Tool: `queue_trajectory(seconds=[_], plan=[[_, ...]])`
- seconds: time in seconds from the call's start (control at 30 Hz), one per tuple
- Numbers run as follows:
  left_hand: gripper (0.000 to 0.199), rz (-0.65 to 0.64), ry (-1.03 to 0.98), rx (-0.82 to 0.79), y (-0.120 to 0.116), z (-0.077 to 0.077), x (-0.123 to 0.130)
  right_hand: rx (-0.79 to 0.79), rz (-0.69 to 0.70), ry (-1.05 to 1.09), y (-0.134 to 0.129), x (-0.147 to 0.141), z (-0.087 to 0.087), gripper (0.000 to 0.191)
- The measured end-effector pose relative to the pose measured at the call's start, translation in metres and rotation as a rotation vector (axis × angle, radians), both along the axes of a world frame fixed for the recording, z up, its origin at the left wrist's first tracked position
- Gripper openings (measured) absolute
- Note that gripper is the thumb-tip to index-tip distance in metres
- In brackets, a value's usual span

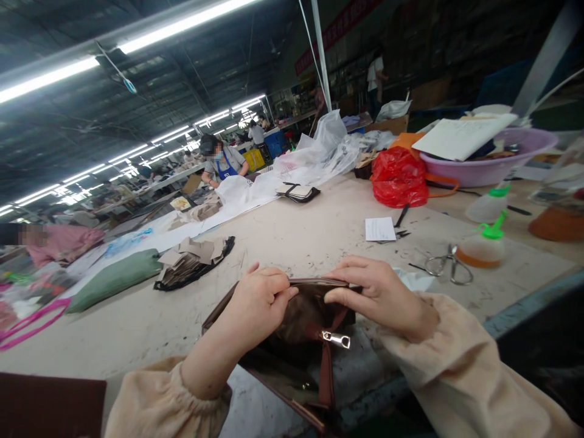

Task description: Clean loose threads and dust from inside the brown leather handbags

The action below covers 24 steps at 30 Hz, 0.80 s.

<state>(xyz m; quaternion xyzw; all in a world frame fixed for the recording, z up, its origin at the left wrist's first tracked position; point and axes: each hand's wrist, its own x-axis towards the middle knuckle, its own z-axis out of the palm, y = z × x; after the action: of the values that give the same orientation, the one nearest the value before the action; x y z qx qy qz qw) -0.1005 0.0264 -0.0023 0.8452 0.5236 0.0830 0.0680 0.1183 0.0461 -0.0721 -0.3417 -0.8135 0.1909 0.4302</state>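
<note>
A brown handbag [292,377] lies open toward me at the table's near edge, its dark lining showing. My left hand [262,304] is closed on the bag's far rim, thumb and fingers pinching the edge. To its right, my right hand [374,292] grips the same rim, with the thumb inside and the fingers over the outside. Below the hands, a silver zipper pull [336,339] hangs at the end of a reddish-brown zipper tape [326,377]. The underside of the bag is hidden.
Scissors [449,266] and a green-tipped glue bottle [483,246] lie to the right. Beyond them are a red plastic bag [399,177] and a purple basin [483,164]. Stacked brown pieces [194,261] and a green cushion-like bundle [116,280] lie left. A co-worker [222,161] is across the table.
</note>
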Motion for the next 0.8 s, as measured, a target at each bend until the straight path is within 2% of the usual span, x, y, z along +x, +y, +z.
queue_trajectory(seconds=[0.1,0.23,0.37,0.57,0.8], plan=[[0.028,0.01,0.003,-0.003,0.0,0.0,0.0,-0.045,0.016,0.019,0.0,-0.001,0.001,0.039],[0.027,0.012,-0.016,-0.01,0.0,0.001,-0.001,-0.087,0.009,0.018,-0.002,-0.007,0.004,0.024],[0.025,0.0,-0.05,-0.037,-0.001,0.002,-0.002,-0.058,0.001,0.027,-0.004,-0.01,0.006,0.017],[0.024,-0.029,-0.061,-0.051,-0.003,0.003,-0.003,-0.01,-0.003,0.018,-0.005,-0.012,0.006,0.019],[0.025,0.009,-0.074,-0.041,-0.004,0.002,-0.001,-0.027,0.0,0.054,-0.006,-0.015,0.009,0.016]])
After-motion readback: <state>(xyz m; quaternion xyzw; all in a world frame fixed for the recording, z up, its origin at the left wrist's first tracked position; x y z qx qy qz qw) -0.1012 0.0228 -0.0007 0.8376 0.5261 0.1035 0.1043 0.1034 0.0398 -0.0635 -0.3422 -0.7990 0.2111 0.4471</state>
